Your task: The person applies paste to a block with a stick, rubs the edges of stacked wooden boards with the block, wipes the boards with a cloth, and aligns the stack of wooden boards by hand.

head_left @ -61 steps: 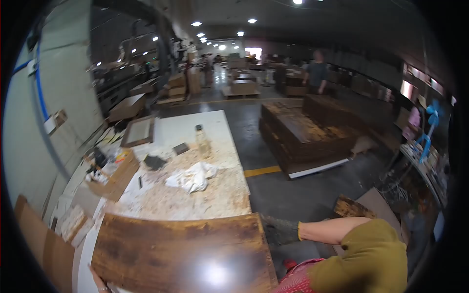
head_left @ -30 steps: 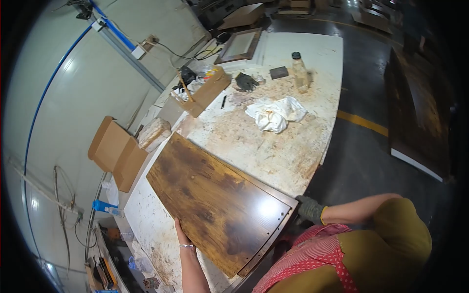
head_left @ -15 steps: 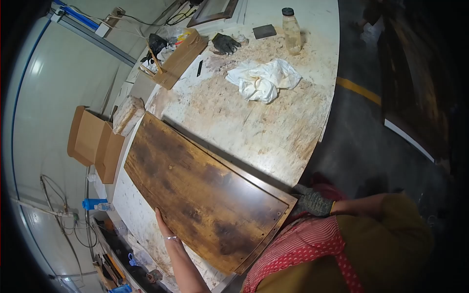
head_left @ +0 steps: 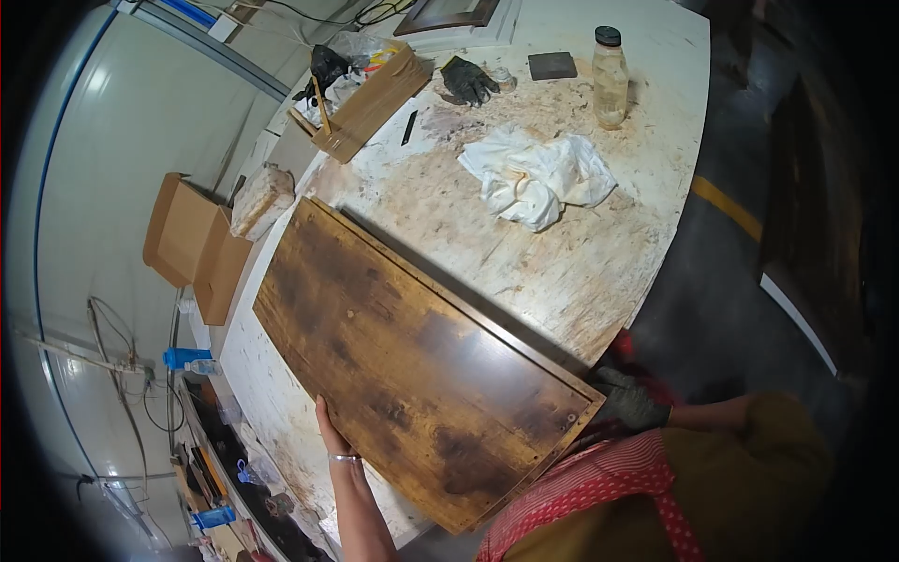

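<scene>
A brown wooden panel (head_left: 403,347) with dark mottled stain and small holes along its near right end lies slanted over the white worktable. My left hand (head_left: 331,433), bare with a bracelet at the wrist, grips the panel's left long edge; its thumb shows, while most fingers are hidden beneath. At the right corner, my right hand (head_left: 635,400) wears a dark grey glove and holds the panel's end, its fingertips partly hidden. A raised rim or second layer shows along the panel's far long edge. Beyond that edge lies a crumpled white cloth (head_left: 538,178).
On the stained worktable (head_left: 562,272) stand a clear bottle (head_left: 610,84) with a black cap and a cardboard box (head_left: 375,103) of odds and ends. A dark glove (head_left: 468,82) and grey block (head_left: 552,66) lie farther back. An open carton (head_left: 192,244) sits left.
The view has shifted, so the table and its objects appear farther right. Both hands keep their places on the panel, whose position on the table looks much the same.
</scene>
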`<state>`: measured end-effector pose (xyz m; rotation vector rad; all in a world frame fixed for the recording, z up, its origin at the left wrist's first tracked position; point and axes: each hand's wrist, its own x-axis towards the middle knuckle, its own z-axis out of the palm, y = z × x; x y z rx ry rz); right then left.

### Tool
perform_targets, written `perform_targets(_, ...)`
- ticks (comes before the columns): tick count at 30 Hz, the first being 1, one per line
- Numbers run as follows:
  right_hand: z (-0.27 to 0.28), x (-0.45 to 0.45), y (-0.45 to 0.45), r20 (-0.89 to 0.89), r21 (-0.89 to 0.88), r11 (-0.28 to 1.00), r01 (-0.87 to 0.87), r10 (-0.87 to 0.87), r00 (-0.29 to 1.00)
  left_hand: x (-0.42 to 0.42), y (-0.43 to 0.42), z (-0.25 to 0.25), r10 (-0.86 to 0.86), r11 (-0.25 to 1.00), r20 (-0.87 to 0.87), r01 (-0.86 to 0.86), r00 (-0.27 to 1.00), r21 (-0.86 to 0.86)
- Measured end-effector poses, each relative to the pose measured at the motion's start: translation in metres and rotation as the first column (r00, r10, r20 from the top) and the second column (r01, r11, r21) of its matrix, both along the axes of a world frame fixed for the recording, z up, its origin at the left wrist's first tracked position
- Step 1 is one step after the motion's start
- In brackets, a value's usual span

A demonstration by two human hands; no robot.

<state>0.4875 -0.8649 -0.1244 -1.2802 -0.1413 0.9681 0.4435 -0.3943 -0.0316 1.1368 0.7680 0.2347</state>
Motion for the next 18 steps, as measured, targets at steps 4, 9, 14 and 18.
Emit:
perform_targets(4,0.014,0.026,-0.037,-0.287,0.185,0.955,0.234,-0.175,0.942,0.024,-0.033,-0.002,-0.007,0.999,-0.01,0.006,1.0,-0.051)
perform_targets(9,0.028,0.054,-0.071,0.191,-0.064,0.996,0.067,-0.053,0.98,0.055,-0.064,-0.005,-0.035,0.996,-0.016,0.033,0.999,-0.087)
perform_targets(14,0.035,0.078,-0.106,0.242,-0.127,0.991,0.051,-0.019,0.97,0.087,-0.102,-0.001,-0.065,0.99,-0.051,0.058,0.997,-0.125)
perform_targets(18,0.061,0.114,-0.097,0.34,-0.186,0.982,0.011,0.054,0.939,0.113,-0.121,-0.011,-0.077,0.987,-0.035,0.071,0.996,-0.147)
